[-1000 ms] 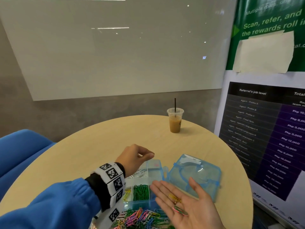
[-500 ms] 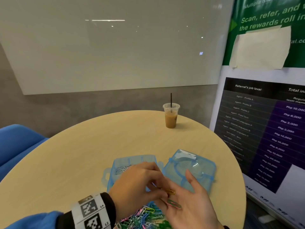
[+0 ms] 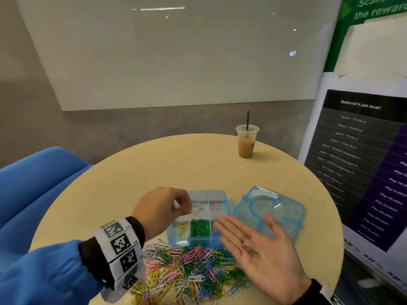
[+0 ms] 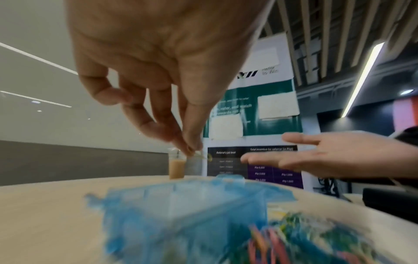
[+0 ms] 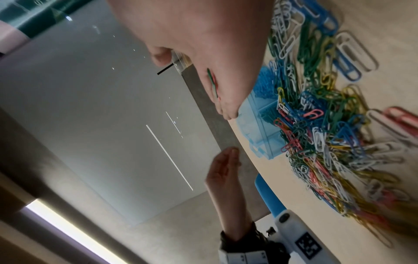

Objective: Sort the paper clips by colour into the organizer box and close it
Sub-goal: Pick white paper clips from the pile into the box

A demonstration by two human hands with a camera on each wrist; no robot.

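Pile of mixed paper clips [image 3: 187, 269] lay nearest, on the table [image 3: 132, 172] just in front of the organizer box [image 3: 199, 219]. Right hand [image 3: 262, 252] hovered palm up beside the pile, fingers straight and relaxed, with a green clip [image 3: 250, 249] and a pink one resting loose on the palm. A bit farther, left hand [image 3: 160, 208] pinched a yellow clip [image 3: 193, 211] betw. thumb and fingertips, above the left side of the box, approx. over the yellow compartment [image 3: 181, 227]. Green compartment [image 3: 200, 227] sat next to it; the lid [image 3: 271, 211] lay open to the right. Far back stood a cup w/ straw [image 3: 247, 142].

Clips looked very light, stiff, thin and smooth, so likely slippery and easy to tangle; best taken one by one at the rounded end w/ a fingertip pinch.

Vs. half a second earlier: the left hand had left the right palm, where it picked the yellow clip, and moved over the box. The right palm stayed open, now w/o the yellow clip.
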